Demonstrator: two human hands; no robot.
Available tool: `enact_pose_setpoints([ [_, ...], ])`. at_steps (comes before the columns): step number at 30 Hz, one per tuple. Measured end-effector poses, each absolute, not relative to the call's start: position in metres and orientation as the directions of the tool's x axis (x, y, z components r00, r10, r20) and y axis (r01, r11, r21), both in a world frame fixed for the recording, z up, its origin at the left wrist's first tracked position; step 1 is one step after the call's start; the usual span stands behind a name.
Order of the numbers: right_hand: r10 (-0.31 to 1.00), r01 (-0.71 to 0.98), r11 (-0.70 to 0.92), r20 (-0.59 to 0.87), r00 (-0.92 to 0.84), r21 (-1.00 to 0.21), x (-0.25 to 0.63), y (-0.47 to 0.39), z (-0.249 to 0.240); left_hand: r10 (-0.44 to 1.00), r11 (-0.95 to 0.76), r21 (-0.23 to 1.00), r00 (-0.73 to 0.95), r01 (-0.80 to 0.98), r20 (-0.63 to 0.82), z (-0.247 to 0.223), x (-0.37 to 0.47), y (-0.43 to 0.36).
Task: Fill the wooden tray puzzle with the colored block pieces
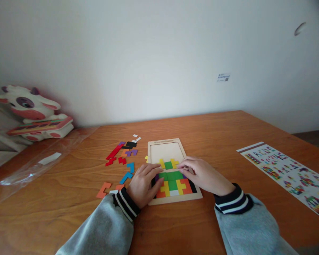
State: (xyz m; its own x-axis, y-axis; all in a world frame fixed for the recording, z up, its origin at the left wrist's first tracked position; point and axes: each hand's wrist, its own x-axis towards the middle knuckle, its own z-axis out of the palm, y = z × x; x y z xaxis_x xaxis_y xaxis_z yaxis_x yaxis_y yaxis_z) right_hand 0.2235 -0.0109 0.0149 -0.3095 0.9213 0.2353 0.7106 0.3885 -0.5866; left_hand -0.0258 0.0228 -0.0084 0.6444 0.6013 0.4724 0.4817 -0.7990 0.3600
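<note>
A wooden puzzle tray (175,202) lies flat in front of me, its lower part filled with coloured pieces. My left hand (143,182) rests over the left side, thumb apart and fingertips near a yellow piece (162,163). On the right side, my right hand (202,173) has its fingers stretched, the tips at another yellow piece (174,163). A green piece (168,165) sits between these two. Green pieces (172,180) fill the middle below, with yellow, orange, white, black and purple ones around them. My hands partly hide both side edges.
Loose pieces lie left of the tray, including a long red one (113,151), a black one (130,144), a blue one (126,177) and an orange one (103,190). Clear plastic (23,179) and a cow toy (39,113) are farther left. A pattern sheet (284,173) lies right.
</note>
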Motion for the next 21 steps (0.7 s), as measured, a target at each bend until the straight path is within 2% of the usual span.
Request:
enact_pose_setpoints([
  [5, 0.884, 0.692, 0.467, 0.300, -0.358, -0.551, 0.210, -0.014, 0.011, 0.578, -0.813, 0.362, 0.709, 0.456, 0.404, -0.009, -0.023, 0.026],
  [13, 0.898, 0.754, 0.441, 0.236, -0.372, -0.487, 0.212, -0.016, -0.006, 0.564, -0.812, 0.406, 0.741, 0.419, 0.365, -0.011, -0.025, 0.025],
  [21, 0.915, 0.783, 0.400, 0.164, -0.368, -0.477, 0.209, -0.019, 0.004, 0.560, -0.815, 0.411, 0.740, 0.409, 0.373, -0.012, -0.026, 0.027],
])
